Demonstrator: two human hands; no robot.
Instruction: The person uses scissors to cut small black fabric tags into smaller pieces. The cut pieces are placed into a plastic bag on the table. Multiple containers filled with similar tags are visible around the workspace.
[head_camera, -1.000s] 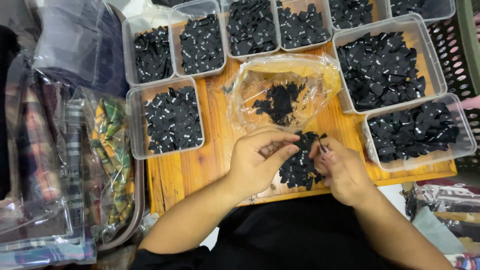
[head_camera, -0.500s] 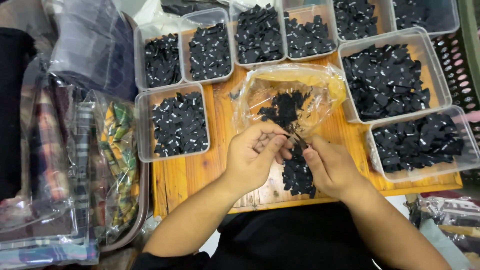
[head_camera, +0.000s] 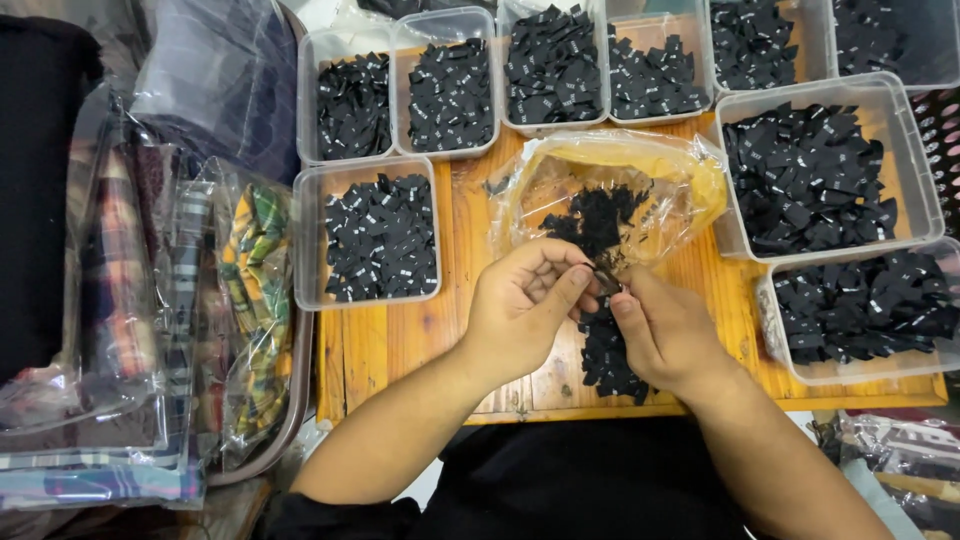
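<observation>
— What lay on the left?
— Bagged plaid cloth, then a clear tub of black labels.
— And the hands?
— Over the wooden counter, the left hand and right hand had fingers pinched together on one small black label, above a loose pile.

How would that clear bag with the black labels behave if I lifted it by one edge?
The bag is thin, crinkled film, so it would probably sag and fold rather than hold shape. Its mouth looks open toward the hands, so the loose labels inside would likely slide out. The contents are small flat pieces, so it is probably light.
</observation>
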